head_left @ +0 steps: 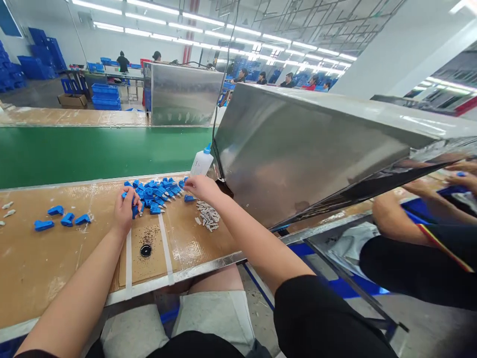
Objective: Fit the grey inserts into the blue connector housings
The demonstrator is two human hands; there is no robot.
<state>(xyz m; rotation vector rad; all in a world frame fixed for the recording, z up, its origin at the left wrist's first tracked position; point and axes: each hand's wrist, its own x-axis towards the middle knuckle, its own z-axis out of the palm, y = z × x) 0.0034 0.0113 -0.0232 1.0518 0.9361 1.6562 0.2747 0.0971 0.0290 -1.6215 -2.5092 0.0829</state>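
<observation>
My left hand (127, 206) is curled at the left side of a heap of blue plastic parts (152, 191), closed on a blue plastic part (134, 212). To the right of the heap, my right hand (203, 189) is held with fingertips together. What they hold, if anything, I cannot make out; blue parts lie close by. Below that hand is a pile of small grey-white pieces (208, 217). Behind it stands a white squeeze bottle (201, 162) with a blue cap. Several loose blue parts (67, 219) lie on the left of the table.
A cardboard sheet (149, 268) with a small black round dish (145, 250) and dark specks is taped at the table edge. A green conveyor belt (93, 151) runs behind. A large metal panel (298, 144) rises at right; beyond it are a co-worker's arms (395, 216).
</observation>
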